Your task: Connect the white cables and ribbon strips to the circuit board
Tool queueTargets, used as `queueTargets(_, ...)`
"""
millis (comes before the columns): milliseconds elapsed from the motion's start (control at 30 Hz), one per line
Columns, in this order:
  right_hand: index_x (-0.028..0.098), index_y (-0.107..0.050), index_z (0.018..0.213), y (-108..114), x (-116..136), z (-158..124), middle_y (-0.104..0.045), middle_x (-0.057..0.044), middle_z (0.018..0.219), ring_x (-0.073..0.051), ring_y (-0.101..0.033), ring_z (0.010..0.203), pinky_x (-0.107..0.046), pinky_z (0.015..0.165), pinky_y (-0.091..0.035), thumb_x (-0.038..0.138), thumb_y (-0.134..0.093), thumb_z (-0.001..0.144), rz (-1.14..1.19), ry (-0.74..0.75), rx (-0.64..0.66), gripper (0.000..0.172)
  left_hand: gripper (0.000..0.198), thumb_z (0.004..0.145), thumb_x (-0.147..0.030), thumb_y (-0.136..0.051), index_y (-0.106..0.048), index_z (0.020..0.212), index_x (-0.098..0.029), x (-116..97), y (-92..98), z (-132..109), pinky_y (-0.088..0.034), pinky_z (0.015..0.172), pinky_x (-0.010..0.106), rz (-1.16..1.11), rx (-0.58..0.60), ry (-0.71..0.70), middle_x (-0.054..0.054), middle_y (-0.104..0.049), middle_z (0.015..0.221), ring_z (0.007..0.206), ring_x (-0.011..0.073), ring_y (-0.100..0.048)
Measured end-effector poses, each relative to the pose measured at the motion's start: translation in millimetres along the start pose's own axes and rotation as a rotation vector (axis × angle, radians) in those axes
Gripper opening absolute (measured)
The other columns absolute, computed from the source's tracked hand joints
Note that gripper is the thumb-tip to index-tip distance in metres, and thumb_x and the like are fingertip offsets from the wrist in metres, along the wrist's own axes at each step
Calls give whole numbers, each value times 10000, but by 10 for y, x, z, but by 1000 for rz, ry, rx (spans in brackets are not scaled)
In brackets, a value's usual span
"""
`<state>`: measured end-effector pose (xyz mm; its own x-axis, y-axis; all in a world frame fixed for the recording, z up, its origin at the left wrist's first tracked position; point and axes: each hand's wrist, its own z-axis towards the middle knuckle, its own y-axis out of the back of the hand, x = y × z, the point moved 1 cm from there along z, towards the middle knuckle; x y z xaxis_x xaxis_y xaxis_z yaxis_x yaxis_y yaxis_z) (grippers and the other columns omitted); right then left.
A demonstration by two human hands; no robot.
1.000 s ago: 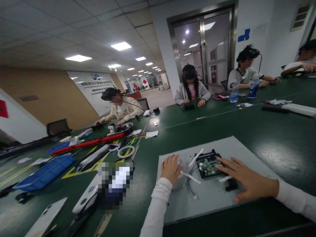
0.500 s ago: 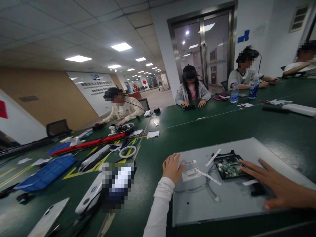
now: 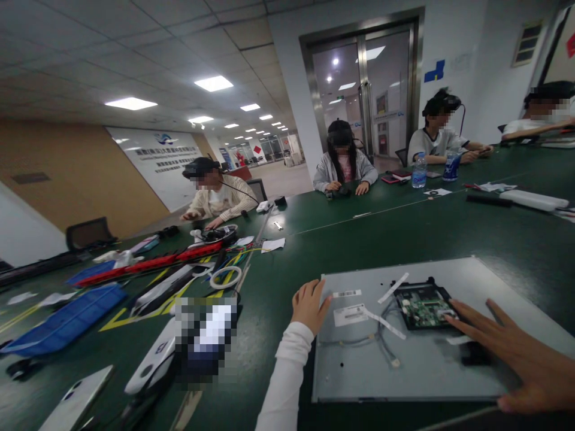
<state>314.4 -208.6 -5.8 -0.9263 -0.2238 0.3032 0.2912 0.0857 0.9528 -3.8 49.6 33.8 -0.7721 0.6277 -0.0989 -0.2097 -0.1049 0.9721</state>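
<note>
A flat grey metal panel [image 3: 431,365] lies on the green table in front of me. My left hand [image 3: 309,305] rests at its upper left corner, fingers apart, holding nothing. Over the panel's right part is my right hand [image 3: 507,347], fingers spread, its fingertips at the right edge of a green circuit board [image 3: 426,308] in a black frame. A grey cable [image 3: 377,336] with a white connector and strips of white tape lie left of the board. A black part [image 3: 476,353] sits partly under my right hand.
To the left are a blue tray [image 3: 67,320], a white phone [image 3: 78,398], a white device [image 3: 153,359], a tape roll [image 3: 226,277] and red strips [image 3: 148,265]. Several people sit across the table [image 3: 332,239], near a water bottle [image 3: 419,170].
The view has shifted slightly, so the panel sits a little lower and the far objects further left. My right hand has moved slightly right and down in view. My left hand stays at the corner.
</note>
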Motion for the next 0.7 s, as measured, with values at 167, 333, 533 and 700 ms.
queueTargets(167, 345, -55, 1344, -19, -186, 70, -81, -8, 1394, -309, -84, 1254, -600, 958, 39, 586, -402, 746, -8, -163, -90, 732, 426, 830, -382, -356, -368, 1238, -259, -9, 20, -6, -287, 929, 395, -7, -4, -1, 52, -424, 1236, 1147, 202, -324)
queueTargets(333, 319, -21, 1346, -36, -412, 73, -34, -37, 1397, -343, -85, 1245, -633, 920, 37, 648, -467, 661, -42, -175, -111, 882, 426, 831, -380, -359, -364, 1239, -258, -10, 31, -12, -289, 930, 392, -1, -21, -10, 52, -425, 1235, 1149, 199, -325)
queueTargets(533, 307, -29, 1347, -43, -443, -3, -29, -29, 1399, -359, -54, 1239, -609, 930, 63, 672, -507, 599, -28, -156, -99, 961, 429, 830, -375, -359, -357, 1245, -263, -22, 52, -18, -284, 935, 397, 0, -14, -3, 53, -419, 1239, 1156, 201, -318)
queueTargets(700, 323, -49, 1345, -66, -313, -120, -5, -11, 1398, -376, -40, 1232, -615, 935, 69, 688, -527, 552, -23, -144, -69, 995, 427, 827, -360, -371, -361, 1242, -260, -49, 59, -12, -278, 942, 395, 7, -3, -15, 54, -421, 1237, 1158, 201, -316)
